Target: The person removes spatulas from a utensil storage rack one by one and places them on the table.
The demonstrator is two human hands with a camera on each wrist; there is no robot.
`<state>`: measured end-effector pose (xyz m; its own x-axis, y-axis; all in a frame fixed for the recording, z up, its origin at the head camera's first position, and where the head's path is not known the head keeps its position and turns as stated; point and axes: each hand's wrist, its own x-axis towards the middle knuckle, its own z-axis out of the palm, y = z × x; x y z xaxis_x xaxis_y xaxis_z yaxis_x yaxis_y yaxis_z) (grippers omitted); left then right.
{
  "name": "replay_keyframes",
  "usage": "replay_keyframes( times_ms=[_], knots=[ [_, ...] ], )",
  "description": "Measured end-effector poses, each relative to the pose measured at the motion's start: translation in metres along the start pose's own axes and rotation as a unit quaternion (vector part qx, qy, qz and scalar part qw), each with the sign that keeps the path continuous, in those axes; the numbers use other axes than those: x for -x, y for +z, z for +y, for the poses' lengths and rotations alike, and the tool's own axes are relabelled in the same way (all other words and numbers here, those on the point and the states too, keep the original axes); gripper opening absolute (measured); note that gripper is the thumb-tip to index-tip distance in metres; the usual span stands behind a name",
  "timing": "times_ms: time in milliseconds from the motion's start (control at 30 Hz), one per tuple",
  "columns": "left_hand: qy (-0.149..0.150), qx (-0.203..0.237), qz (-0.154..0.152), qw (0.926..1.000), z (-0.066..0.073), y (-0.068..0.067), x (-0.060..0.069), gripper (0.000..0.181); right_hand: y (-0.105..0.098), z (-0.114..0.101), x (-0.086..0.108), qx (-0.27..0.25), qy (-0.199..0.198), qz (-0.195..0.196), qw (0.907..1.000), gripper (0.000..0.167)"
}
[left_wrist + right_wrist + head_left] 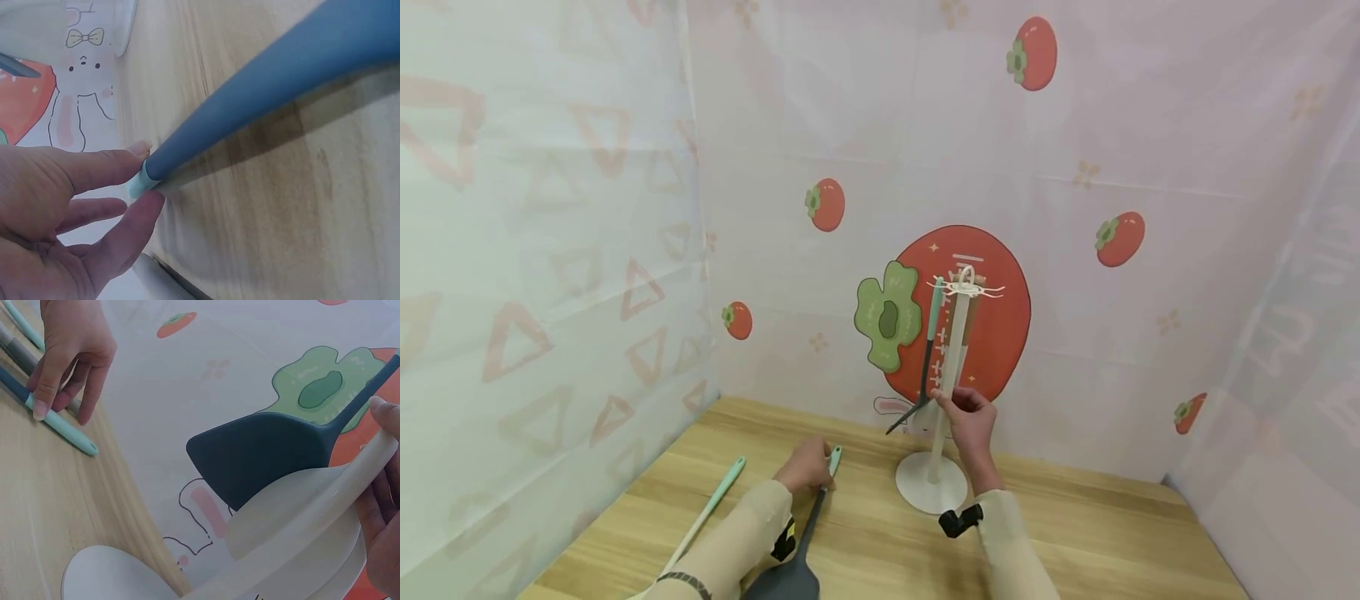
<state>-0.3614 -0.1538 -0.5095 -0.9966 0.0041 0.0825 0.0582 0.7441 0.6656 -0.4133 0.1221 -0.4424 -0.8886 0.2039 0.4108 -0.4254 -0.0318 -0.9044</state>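
Observation:
A dark spatula (810,525) with a mint handle lies on the wooden table, its wide blade toward me. My left hand (807,465) pinches that mint handle between thumb and finger, close to where the dark shaft begins (206,134). My right hand (974,421) grips the white pole of a utensil rack (952,358) partway up. From the rack's hooks hangs another dark spatula (262,450) with a mint handle, left of the pole. A pale, rounded utensil (250,528) hangs behind the pole, partly hidden by it.
Left of my left arm lies a utensil with a mint handle (724,487); the sleeve hides its head. A round white base (931,483) carries the rack. Printed cloth walls (797,275) stand behind and on both sides of the wooden table (865,533).

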Motion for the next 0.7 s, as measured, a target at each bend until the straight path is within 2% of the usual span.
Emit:
replay_keyframes(
  times_ms=[67,200,433,700],
  knots=[
    [-0.001,-0.012,0.004,0.9999,0.002,-0.002,0.000,0.058,0.000,-0.009,0.004,0.005,-0.002,-0.005,1.0000,0.029],
    [0.012,-0.041,0.016,0.9990,0.006,-0.006,0.002,0.054,0.002,-0.027,0.015,0.013,-0.008,-0.008,0.9998,0.029],
    [0.022,-0.043,0.036,0.9982,0.018,-0.012,0.004,0.046,0.003,-0.030,0.018,0.005,-0.007,-0.006,0.9999,0.027],
    [0.064,-0.052,0.041,0.9958,0.036,-0.012,0.010,0.035,0.003,-0.028,0.017,0.000,-0.012,0.007,0.9999,0.025]
  ],
)
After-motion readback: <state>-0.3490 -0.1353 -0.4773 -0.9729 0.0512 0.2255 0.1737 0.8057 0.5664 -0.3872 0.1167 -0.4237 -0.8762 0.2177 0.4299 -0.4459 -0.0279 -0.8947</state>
